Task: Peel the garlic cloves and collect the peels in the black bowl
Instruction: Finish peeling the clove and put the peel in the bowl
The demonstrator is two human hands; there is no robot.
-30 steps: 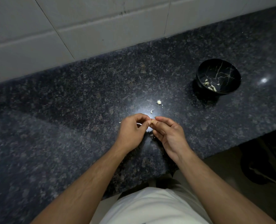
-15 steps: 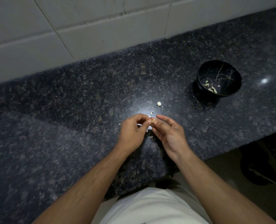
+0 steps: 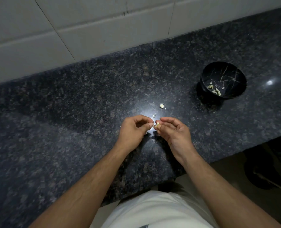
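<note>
A small pale garlic clove (image 3: pixel 157 124) is pinched at fingertips above the counter (image 3: pixel 70 112); the black bowl (image 3: pixel 223 79), veined, holds pale peels (image 3: pixel 216 90).

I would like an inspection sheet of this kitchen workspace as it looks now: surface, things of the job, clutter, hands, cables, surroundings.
Surface: dark speckled granite counter, with bright light reflections.
Job's things: garlic clove pinched in the right hand's fingertips; black bowl with pale veins stands far right, some peels inside.
Clutter: small pale garlic bit and a curled peel scrap lie on the counter beyond the hands.
Hands: left hand curled, fingertips close to the clove, whether it holds a peel cannot be told; right hand holds the clove.
Cables: nothing seen.
Surroundings: white tiled wall behind; dim floor at lower right.
</note>
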